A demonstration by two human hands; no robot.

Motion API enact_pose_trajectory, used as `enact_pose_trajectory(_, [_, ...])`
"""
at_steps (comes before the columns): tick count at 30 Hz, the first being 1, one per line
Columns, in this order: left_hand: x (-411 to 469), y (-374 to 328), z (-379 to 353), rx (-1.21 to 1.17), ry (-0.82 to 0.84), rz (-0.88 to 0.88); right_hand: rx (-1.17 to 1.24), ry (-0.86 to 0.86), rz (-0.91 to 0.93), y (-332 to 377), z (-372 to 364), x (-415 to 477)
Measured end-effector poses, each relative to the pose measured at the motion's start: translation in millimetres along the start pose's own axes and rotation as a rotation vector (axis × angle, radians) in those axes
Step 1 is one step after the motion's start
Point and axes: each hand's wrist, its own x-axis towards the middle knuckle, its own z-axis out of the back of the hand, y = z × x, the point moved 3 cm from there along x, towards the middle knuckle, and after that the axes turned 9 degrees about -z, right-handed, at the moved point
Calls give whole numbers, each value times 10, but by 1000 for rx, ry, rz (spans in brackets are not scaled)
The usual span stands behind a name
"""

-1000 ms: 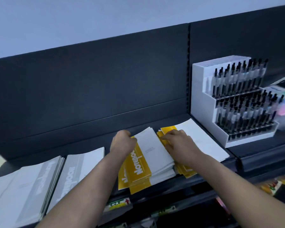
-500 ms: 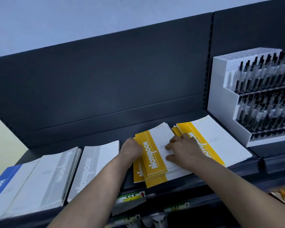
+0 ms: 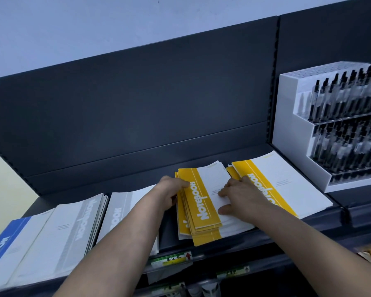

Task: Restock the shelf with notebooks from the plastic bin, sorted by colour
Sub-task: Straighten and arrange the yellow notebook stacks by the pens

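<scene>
At lower centre, the left hand (image 3: 171,192) gripped the left edge of the yellow notebook stack (image 3: 201,205) on the shelf (image 3: 167,239). The right hand (image 3: 243,196) pressed its fingers down on the cover. The fanned edges probably needed squaring.

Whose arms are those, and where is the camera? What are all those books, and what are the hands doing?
There is no machine here, just a person. The camera sits on their head and looks forward and down, so their two arms reach in from the bottom of the picture. They stand at a dark shop shelf. On it lie notebooks: a blue notebook at the far left, grey piles beside it, then yellow ones. The left hand grips the left edge of the middle yellow pile, and the right hand rests on top of it, perhaps to square it up. The other yellow pile lies just to the right. A white rack of pens stands at the right end.
</scene>
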Motion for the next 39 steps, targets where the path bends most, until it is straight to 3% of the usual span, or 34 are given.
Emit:
enact_pose_trajectory(5, [-23, -9, -70, 94, 50, 14, 2, -9, -9, 7, 0, -5])
enact_pose_trajectory(11, [-139, -39, -123, 31, 88, 29, 1, 12, -28, 22, 16, -8])
enact_pose_trajectory(20, [-217, 12, -133, -92, 2, 68, 19, 24, -61, 66, 45, -37])
enact_pose_trajectory(32, [-229, 53, -91, 299, -119, -101, 42, 35, -79, 120, -10, -53])
enact_pose_trajectory(39, [-373, 110, -51, 58, -11, -12, 46, 59, -77, 158, -22, -74])
